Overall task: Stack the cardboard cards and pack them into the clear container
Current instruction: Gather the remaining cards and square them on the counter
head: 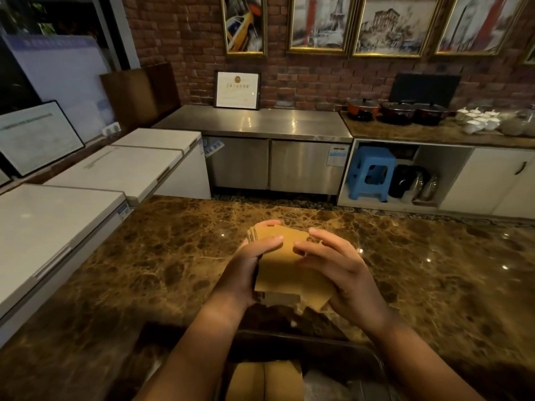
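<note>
Both hands hold one stack of cardboard cards [285, 266] above the marble tabletop [162, 256]. Left hand [246, 264] wraps the stack's left edge, thumb lying across the top face, fingertips showing past the far edge. Right hand [341, 264] cups the right side, fingers curled over the top card, heel under the near right corner. Both grips pinch the stack; neither is spread.

Stack not yet square: lower cards jut out at the near edge and far left corner. Its long axis looks to run away from the person, tipped slightly up at the far end.

Key relation: the clear container [362, 351] lies on the near side of the stack, below it, hard against the person. Its dark rim shows; more cardboard [263, 377] is already inside, at its left part. Judgement: the stack must come back toward the body and down. Both hands look about equally near the container; right side of the bin seems freer, though its contents there are blurred.

Beyond the stack: steel counter [252, 123] with a framed certificate [237, 89] against a brick wall. Left of stack, white chest freezers [58, 227]. Far right, cooking pots [396, 111] and a blue stool [372, 172].
</note>
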